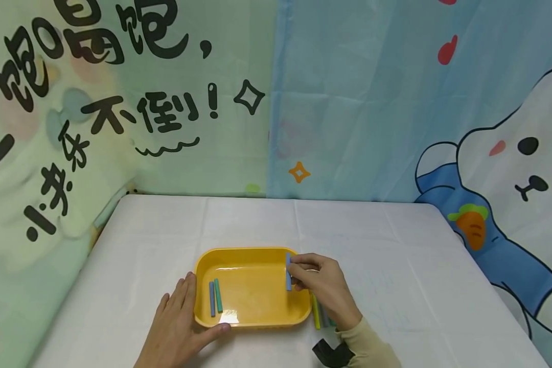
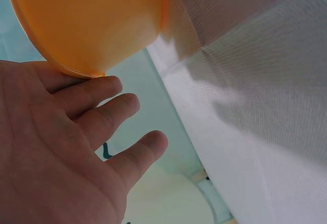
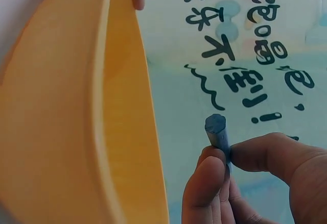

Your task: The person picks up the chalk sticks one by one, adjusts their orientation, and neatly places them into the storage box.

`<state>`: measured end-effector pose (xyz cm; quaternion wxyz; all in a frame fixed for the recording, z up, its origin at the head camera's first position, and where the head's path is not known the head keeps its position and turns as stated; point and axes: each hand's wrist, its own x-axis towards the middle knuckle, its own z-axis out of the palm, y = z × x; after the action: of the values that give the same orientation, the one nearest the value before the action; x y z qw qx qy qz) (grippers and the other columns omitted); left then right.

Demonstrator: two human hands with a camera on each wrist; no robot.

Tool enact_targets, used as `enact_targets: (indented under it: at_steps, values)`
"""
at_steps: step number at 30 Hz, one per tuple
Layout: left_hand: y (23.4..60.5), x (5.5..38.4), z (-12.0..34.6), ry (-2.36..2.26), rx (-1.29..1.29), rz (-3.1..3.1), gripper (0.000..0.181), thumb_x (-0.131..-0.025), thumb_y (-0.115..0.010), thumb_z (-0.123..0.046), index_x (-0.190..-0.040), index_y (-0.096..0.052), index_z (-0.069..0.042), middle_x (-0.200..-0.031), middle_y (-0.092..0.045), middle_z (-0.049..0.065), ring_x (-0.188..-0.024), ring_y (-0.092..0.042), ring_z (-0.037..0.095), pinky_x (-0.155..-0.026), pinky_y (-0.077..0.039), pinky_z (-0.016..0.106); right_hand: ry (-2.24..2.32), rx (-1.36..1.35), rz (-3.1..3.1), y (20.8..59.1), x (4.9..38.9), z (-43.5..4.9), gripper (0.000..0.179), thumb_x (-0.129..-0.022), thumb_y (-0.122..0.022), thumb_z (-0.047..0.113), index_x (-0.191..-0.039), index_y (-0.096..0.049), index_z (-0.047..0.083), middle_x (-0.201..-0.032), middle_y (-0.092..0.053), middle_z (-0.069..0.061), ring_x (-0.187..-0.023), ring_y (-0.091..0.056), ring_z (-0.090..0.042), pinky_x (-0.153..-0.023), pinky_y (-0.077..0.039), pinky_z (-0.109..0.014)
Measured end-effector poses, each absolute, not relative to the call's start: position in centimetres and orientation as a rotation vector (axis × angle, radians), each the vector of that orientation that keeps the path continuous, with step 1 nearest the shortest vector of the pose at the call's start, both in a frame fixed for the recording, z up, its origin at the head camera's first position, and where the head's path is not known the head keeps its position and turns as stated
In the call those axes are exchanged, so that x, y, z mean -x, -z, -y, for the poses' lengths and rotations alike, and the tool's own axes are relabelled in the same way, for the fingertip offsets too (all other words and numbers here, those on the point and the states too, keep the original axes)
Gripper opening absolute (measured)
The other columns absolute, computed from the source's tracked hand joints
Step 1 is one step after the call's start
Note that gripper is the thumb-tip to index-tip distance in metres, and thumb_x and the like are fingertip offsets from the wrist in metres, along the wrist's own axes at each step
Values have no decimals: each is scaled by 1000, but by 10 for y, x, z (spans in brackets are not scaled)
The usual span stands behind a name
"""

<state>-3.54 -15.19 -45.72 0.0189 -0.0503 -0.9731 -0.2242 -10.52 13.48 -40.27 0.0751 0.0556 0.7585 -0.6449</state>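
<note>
Head view: two bare hands at work around a yellow tray [image 1: 257,299] on a white-covered table [image 1: 418,286], and the right hand [image 1: 324,286] has the action, thumb and fingers pinching a blue stick [image 1: 288,284] over the tray's right end! Right wrist view backs it up, the stick's blunt end poking out above the fingertips. Over on the other side, the left hand [image 1: 177,317] lies with fingers extended against the tray's left edge, thumb reaching along the near rim; left wrist view shows some of those fingers spread apart. Inside the tray, toward the left end, a second blue stick [image 1: 212,299] and a green stick [image 1: 218,295] sit side by side, slightly leaning to each other. And just outside the right end, a yellow-green stick [image 1: 316,313] lies beside others partly hidden by the right hand and its beige sleeve [image 1: 370,342].
</note>
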Motion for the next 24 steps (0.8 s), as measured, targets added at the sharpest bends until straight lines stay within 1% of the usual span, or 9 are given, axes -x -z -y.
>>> enact_targets:
  at_steps: [7,11,17,24]
  values:
    - [456,35,151,688,152,3033,125,-77,-62,-83,-157,-26,6,-162,-30,19,-148,-31,37,-117,-27,63,1966,-118,-2211,403,108,-117,27,-90,-75,12,-113,-71,-2,-95,-73,-13,-78,-70,-24,-71,-62,-35]
    - [455,36,149,689,127,3061,128,-75,-60,-86,-157,-26,5,-163,-29,19,-148,-30,37,-117,-26,63,1942,-78,-2199,409,109,-107,28,-91,-75,13,-113,-70,-4,-95,-72,-13,-77,-70,-24,-71,-61,-34]
    - [454,35,149,693,138,3057,127,-76,-60,-85,-157,-26,6,-163,-29,20,-148,-31,38,-117,-26,64,1878,-19,-2221,419,109,-91,32,-89,-74,15,-113,-69,-6,-95,-72,-14,-74,-71,-22,-69,-62,-34]
    - [453,36,150,693,131,3077,128,-76,-58,-87,-157,-25,6,-163,-29,20,-148,-31,38,-117,-25,64,1772,49,-2271,425,106,-71,28,-87,-77,18,-105,-73,-3,-86,-72,-10,-69,-71,-20,-65,-62,-33]
